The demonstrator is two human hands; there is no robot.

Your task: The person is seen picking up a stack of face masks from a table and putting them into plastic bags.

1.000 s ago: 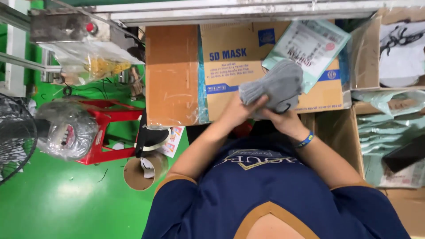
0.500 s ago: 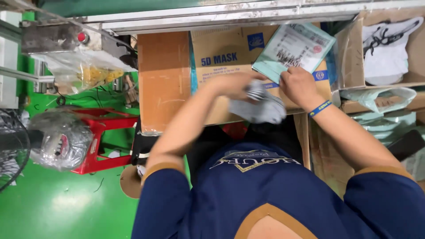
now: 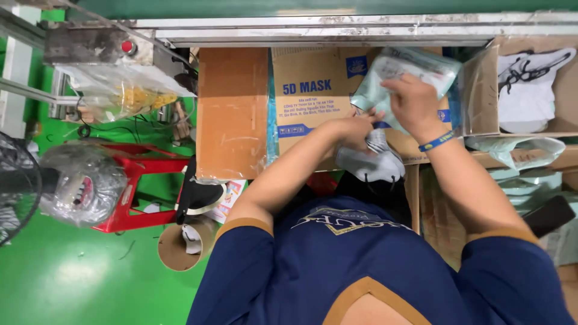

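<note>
A: Fingers (image 3: 368, 119) of the left hand (image 3: 355, 127) curled shut around a stack of grey face masks (image 3: 370, 159), centre right of the frame, just above the navy shirt (image 3: 355, 259).

B: And the right hand (image 3: 415, 102)?

A: Higher up, upper right of centre, fingers clamped on a pale green plastic packet (image 3: 400, 75), tilted, touching the left hand at its lower corner. Blue wristband (image 3: 436, 141) on that wrist.

B: Behind the hands?

A: Brown cardboard carton (image 3: 313, 96) with blue print, flap (image 3: 232, 111) folded out to the left. Masks hanging just in front of its lower edge.

B: Further right?

A: Open box holding white masks with black straps (image 3: 533, 81), upper right corner. More pale green packets (image 3: 518, 150) stacked below it.

B: Left side of the frame?

A: Red plastic stool (image 3: 129, 192) on green floor (image 3: 66, 283), clear plastic bag (image 3: 78, 183) against it, cardboard tube (image 3: 177, 247) lower down, fan grille (image 3: 15, 189) at the far left edge, well apart from both hands.
</note>
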